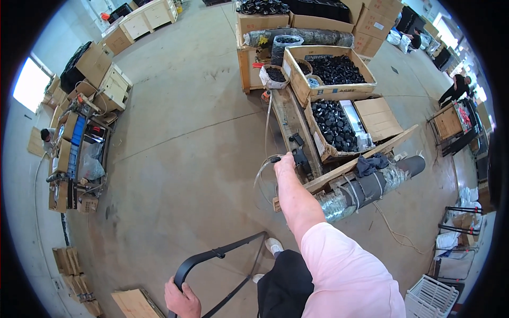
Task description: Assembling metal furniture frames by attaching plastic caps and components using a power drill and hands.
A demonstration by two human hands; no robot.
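Observation:
My left hand (183, 301) is closed around the bend of a black tubular frame (197, 263), which hangs low in front of my legs. Its bars reach right, toward my shoes. Stretched far forward, my right hand (286, 162) is closed over a black hand tool (274, 159) at the near end of a narrow wooden tray (286, 114). A pale thin hose (259, 172) loops down beside that tool. Just right of my fingers a black part (302, 159) lies in the tray; most of the tool is hidden by the hand.
Cartons of black plastic parts (334, 124) and a wooden crate (295, 87) stand beyond the tray. A wrapped roll (366, 191) with a dark cloth runs along the near edge. Another workbench (79, 153) is at left; a person (456, 90) stands far right. A white plastic crate (432, 297) sits lower right.

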